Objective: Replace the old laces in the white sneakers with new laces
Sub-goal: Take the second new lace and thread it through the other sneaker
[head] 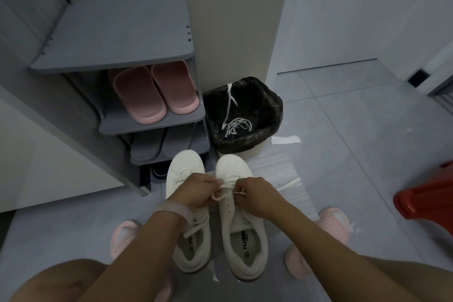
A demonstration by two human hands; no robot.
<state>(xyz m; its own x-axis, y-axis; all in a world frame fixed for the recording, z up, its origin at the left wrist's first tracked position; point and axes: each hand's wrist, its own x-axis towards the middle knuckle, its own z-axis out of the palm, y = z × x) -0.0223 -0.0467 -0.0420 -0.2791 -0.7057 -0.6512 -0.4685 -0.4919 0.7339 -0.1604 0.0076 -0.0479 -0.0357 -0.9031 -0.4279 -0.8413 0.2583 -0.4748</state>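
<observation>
While you are crouching over the floor (343, 130), the grey shoe rack (117, 32) is standing at the far left, carrying one pair of pink slippers (157, 91) on its middle shelf and one grey pair (152, 144) below, parked there out of your way. Nearer you, the two white sneakers (188, 203) are sitting side by side, toes pointing away, so both are staying within reach. The left sneaker (190, 247) is already wearing its lace, loose ends trailing over the tongue. Your left hand (196, 191) is pinching one strand of the new lace (220, 195) over the right sneaker (241, 233), and your right hand (255, 193) is pinching the other end, probably to keep tension even while you are threading the upper eyelets. Behind the sneakers, the one bin (245, 115) with its black liner is holding the old laces (235, 125), one strand draping over the rim. Two paper scraps are lying right of the bin: a white slip (285, 140) and a sheet of packaging (277, 167) under the right sneaker's side. At the right edge, one red object (426, 201) is sitting; I cannot tell what it is.
</observation>
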